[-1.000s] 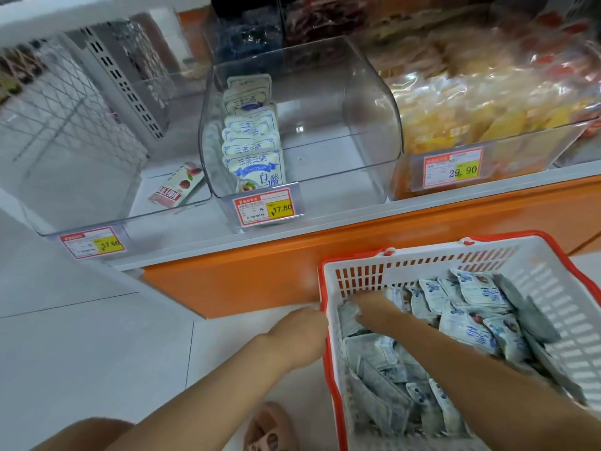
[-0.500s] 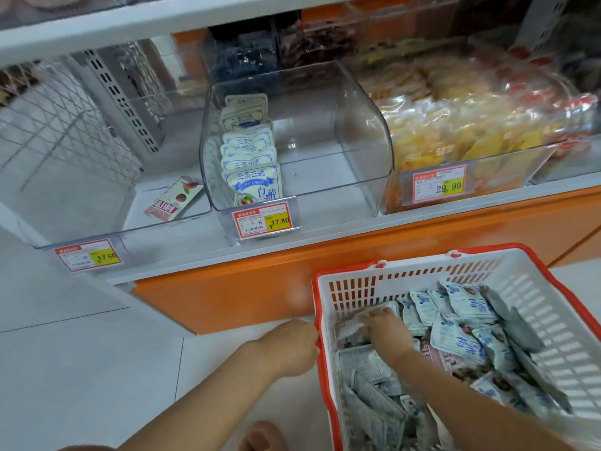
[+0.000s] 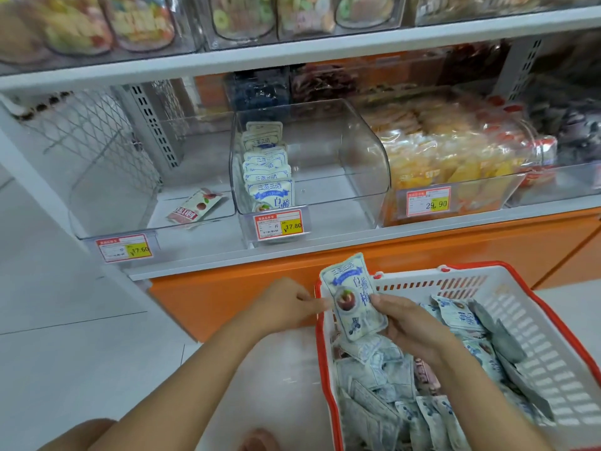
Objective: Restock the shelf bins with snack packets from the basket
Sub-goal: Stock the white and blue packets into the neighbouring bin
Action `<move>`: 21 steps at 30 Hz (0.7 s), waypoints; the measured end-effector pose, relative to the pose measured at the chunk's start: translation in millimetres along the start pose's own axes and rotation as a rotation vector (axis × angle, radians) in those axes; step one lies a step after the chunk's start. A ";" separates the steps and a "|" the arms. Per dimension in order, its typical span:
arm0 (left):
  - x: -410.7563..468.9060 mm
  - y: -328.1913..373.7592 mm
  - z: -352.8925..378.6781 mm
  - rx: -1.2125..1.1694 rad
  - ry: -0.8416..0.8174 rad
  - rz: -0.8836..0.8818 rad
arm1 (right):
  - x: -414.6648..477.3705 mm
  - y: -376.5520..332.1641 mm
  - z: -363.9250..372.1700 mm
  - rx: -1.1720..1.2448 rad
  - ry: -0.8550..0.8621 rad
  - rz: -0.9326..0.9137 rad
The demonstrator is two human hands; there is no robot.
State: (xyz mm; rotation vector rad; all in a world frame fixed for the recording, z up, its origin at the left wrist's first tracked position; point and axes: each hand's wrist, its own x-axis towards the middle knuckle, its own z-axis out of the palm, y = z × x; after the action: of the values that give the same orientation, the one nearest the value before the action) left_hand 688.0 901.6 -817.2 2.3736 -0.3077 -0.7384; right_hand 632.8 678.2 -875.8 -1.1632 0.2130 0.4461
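Holding a packet (image 3: 351,297) over the basket (image 3: 487,265) rim, the right hand (image 3: 409,323) is clasping it, fingers curled; the left hand (image 3: 286,304) is touching its edge, grip unclear. Likely next: standing it in the middle bin (image 3: 357,157).

Basket (image 3: 536,336) of snack packets (image 3: 374,379) before the shelf (image 3: 325,252), below and right of the middle bin (image 3: 341,151), itself between the left bin (image 3: 113,196) and right bin (image 3: 487,198).
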 end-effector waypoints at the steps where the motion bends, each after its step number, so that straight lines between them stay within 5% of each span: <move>1: -2.6 5.6 -3.7 -0.078 0.016 0.023 | -4.5 -10.0 11.6 -0.050 -0.036 -0.029; 10: -34.4 38.8 -50.4 -0.384 0.264 0.325 | -20.3 -98.5 64.8 -0.524 -0.061 -0.228; 15: -45.4 41.9 -75.6 -0.609 0.447 0.383 | 6.3 -138.6 84.8 -0.545 -0.051 -0.299; 19: -32.4 19.5 -93.3 -0.609 0.847 0.201 | 35.4 -172.5 99.4 -0.511 0.144 -0.536; 21: -23.8 6.7 -95.7 -0.493 0.868 0.113 | 48.8 -186.4 104.5 -0.619 0.206 -0.615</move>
State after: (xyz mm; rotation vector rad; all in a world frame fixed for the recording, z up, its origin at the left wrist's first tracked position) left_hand 723.6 953.2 -740.8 1.9524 0.1076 0.2802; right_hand 752.4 725.3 -698.2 -1.7997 -0.1240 -0.1766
